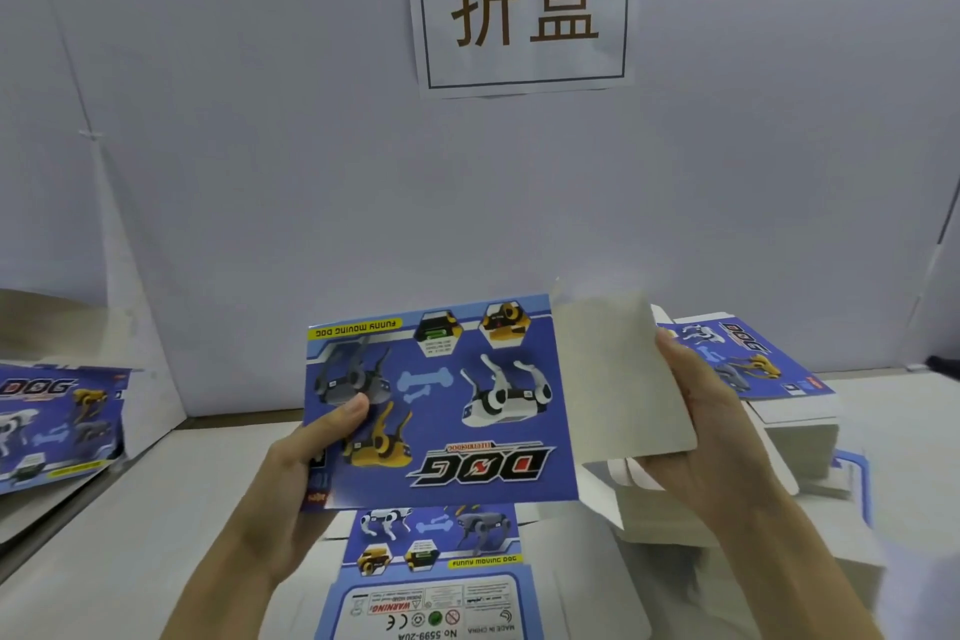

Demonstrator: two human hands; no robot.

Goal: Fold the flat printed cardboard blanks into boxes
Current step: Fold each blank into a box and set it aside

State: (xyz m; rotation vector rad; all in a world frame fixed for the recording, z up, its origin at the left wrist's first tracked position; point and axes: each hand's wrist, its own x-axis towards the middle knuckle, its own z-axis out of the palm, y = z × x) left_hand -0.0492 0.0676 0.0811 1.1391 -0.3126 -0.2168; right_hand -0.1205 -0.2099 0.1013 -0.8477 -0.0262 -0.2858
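I hold a blue printed cardboard blank [452,411] with robot dogs and the word DOG upright in front of me. My left hand [306,463] grips its left edge, thumb on the printed face. My right hand [711,437] holds a plain grey side flap [618,379] bent toward me at the blank's right edge. The blank's lower panel [436,572], with warning text, hangs down over the white table [130,535].
A stack of flat blanks [748,359] lies on the table at the right, behind my right hand. A folded blue box [57,421] leans at the left. A white partition wall with a paper sign [524,0] stands behind.
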